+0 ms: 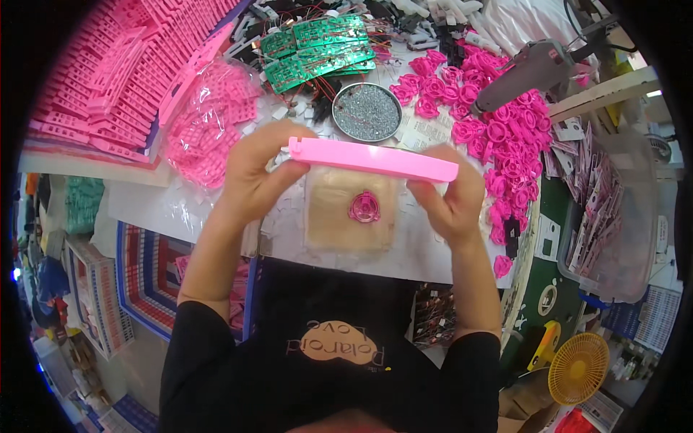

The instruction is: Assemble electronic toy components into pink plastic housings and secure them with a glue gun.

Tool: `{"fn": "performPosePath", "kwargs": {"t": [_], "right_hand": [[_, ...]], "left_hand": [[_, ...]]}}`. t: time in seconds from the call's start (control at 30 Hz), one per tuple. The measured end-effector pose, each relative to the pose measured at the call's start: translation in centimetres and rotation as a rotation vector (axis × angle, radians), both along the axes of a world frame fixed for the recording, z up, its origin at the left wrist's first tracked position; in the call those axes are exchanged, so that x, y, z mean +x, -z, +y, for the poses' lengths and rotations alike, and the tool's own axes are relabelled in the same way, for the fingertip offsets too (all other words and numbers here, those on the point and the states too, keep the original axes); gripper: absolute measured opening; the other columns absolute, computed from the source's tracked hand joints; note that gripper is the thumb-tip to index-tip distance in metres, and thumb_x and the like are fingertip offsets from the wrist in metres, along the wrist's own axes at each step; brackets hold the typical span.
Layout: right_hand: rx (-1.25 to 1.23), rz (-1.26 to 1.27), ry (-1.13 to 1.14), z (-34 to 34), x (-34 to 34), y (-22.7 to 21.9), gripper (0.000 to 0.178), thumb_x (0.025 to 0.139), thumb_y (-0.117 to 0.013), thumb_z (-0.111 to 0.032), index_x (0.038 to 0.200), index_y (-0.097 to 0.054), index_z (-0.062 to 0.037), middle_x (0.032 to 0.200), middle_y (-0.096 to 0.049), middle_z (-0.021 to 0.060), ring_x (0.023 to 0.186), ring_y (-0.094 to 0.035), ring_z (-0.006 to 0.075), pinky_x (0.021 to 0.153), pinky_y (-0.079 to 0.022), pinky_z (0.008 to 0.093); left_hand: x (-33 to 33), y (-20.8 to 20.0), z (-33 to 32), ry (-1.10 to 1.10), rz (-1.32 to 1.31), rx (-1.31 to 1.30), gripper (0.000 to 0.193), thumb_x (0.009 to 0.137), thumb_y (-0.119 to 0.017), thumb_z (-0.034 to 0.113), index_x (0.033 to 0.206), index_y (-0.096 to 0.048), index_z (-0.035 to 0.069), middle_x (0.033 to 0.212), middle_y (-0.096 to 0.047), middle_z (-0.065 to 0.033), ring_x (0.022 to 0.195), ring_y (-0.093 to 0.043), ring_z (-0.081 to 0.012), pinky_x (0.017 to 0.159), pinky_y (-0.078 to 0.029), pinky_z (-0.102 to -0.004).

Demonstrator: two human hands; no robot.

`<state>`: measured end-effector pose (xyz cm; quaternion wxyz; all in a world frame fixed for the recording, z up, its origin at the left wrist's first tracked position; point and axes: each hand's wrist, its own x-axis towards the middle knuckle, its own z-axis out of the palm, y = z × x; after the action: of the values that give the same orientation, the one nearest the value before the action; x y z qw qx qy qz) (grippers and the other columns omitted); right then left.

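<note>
Both my hands hold a long pink plastic casing (372,159) edge-on above the work table. My left hand (258,169) grips its left end, thumb below and fingers behind. At the right end, my right hand (456,193) holds it in the same way, with the fingers partly hidden behind the casing. Beneath it, a tan square pad (325,229) lies on the table. On that pad rests a small round magenta plastic part (364,207) with a ring shape. Just beyond the casing stands a round metal dish (336,124) filled with small screws.
Green circuit boards (317,54) with wires lie at the back. Pink casings (108,94) fill a crate at far left, beside a bag of pink parts (209,123). Magenta ring parts (505,137) are heaped on the right, under a grey electric screwdriver (523,76).
</note>
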<state>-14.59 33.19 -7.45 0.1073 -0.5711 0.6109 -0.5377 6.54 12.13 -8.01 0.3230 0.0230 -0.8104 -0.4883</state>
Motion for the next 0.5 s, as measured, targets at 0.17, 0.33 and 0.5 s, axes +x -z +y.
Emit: {"fn": "performPosePath", "kwargs": {"t": [0.17, 0.33, 0.5], "right_hand": [[0.025, 0.447, -0.025, 1.7, -0.3, 5.2, 0.047, 0.068, -0.081, -0.014, 0.113, -0.071, -0.0055, 0.115, -0.071, 0.0121, 0.104, -0.067, 0.0322, 0.085, -0.056, 0.0407], [0.211, 0.478, -0.078, 5.3, 3.3, 8.8, 0.059, 0.063, -0.082, -0.017, 0.119, -0.068, -0.0048, 0.131, -0.064, 0.0119, 0.119, -0.06, 0.0379, 0.097, -0.053, 0.0434], [0.361, 0.447, -0.084, 4.5, 3.1, 8.5, 0.069, 0.068, -0.083, -0.03, 0.129, -0.064, -0.0044, 0.141, -0.057, 0.012, 0.13, -0.05, 0.0397, 0.107, -0.045, 0.0458]], "left_hand": [[1.3, 2.7, -0.1, 0.204, -0.134, -0.3, 0.031, 0.08, -0.071, 0.006, 0.11, -0.066, 0.005, 0.114, -0.069, -0.0119, 0.115, -0.061, -0.0373, 0.101, -0.045, -0.0494], [4.6, 7.0, 3.1, 0.293, -0.321, -0.382, 0.048, 0.064, -0.074, 0.007, 0.112, -0.066, 0.01, 0.131, -0.061, -0.0136, 0.128, -0.053, -0.0383, 0.105, -0.042, -0.053], [4.3, 6.6, 2.6, 0.261, -0.488, -0.483, 0.048, 0.069, -0.073, 0.015, 0.116, -0.065, 0.012, 0.136, -0.057, -0.0138, 0.131, -0.051, -0.0384, 0.11, -0.035, -0.0588]]}}
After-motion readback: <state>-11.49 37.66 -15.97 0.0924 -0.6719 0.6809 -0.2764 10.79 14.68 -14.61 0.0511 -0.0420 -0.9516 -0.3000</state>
